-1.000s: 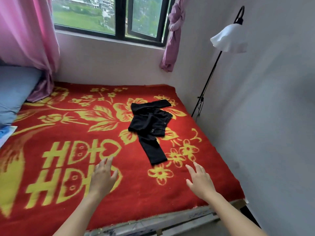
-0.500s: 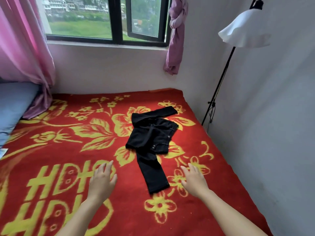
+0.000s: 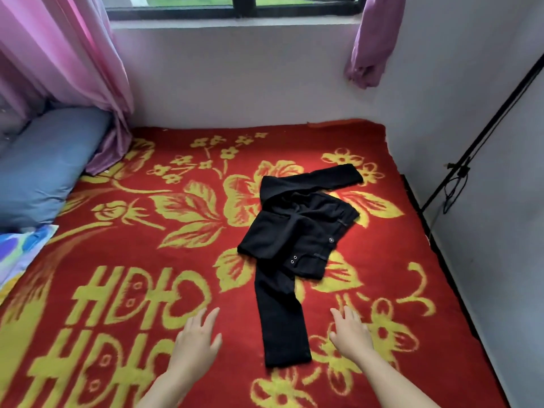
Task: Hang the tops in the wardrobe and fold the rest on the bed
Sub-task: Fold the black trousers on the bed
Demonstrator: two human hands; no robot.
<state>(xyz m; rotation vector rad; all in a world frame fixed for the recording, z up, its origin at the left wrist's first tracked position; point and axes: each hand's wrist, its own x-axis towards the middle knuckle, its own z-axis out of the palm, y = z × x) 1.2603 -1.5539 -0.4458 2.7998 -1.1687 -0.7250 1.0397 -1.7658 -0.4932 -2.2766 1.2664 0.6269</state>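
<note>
1. The black trousers (image 3: 291, 242) lie on the bed (image 3: 153, 254), on its right half, well away from the near edge; one leg runs straight toward the person and its hem ends between the two hands.
2. The left hand (image 3: 195, 340) is just left of that leg, apart from it, palm down, with straight fingers slightly spread; it holds nothing.
3. The right hand (image 3: 350, 334) is just right of the same leg, also apart from it, palm down, fingers straight and a little apart; it holds nothing.
4. Whether either palm rests on the blanket (image 3: 382, 260) or hovers over it I cannot tell.
5. The trousers are plain black and crumpled at the top; the waist part is folded over on itself in the middle; the second leg bends away toward the far right corner of the bed; small silver snap studs (image 3: 293, 259) show near the waistband.
6. The blanket is red with yellow flowers and leaves; large yellow letters (image 3: 138, 295) near the left hand read roughly "HDIO" in two rows, the lower row partly covered by the left forearm.
7. A blue pillow (image 3: 44, 172) lies at the far left edge of the bed, under a pink curtain (image 3: 73, 69); a black lamp stand (image 3: 485, 136) leans beside the right edge.
</note>
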